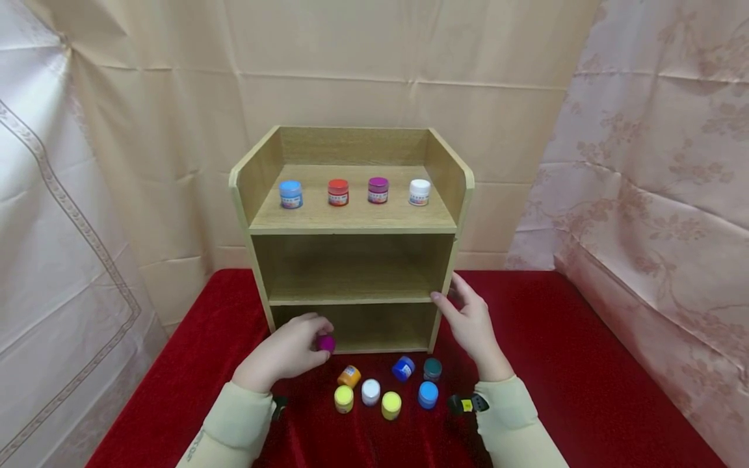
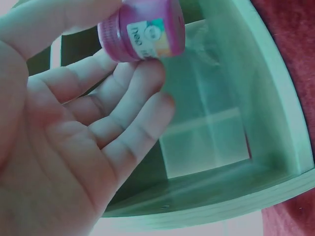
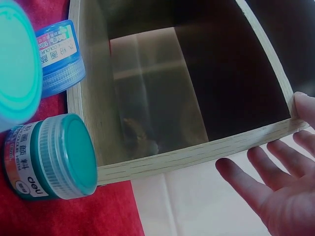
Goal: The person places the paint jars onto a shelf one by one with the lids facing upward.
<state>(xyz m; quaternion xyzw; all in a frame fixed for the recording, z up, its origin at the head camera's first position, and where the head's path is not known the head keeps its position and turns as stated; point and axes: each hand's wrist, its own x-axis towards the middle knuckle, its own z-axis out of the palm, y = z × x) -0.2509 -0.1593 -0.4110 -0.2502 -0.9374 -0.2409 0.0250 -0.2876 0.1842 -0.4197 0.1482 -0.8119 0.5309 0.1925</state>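
My left hand (image 1: pixel 289 349) pinches a magenta paint jar (image 2: pixel 147 32) between thumb and fingers, in front of the lowest compartment's left part. In the left wrist view the jar is tipped on its side, label showing. At the other side, my right hand (image 1: pixel 473 323) holds the right side panel of the wooden shelf unit (image 1: pixel 351 231); its thumb lies at the front edge by the middle board, fingers along the outside. On the top board stand a blue jar (image 1: pixel 290 194), a red jar (image 1: pixel 338 192), a purple jar (image 1: pixel 378 190) and a white jar (image 1: pixel 419 192).
Before the unit, on the red cloth (image 1: pixel 515 351), are an orange jar (image 1: pixel 349 376), yellow jars (image 1: pixel 344 399), a white jar (image 1: pixel 371 392), a dark blue jar (image 1: pixel 403 368), a teal jar (image 1: pixel 432 369) and a light blue jar (image 1: pixel 428 394). Curtains (image 1: pixel 374 65) hang behind.
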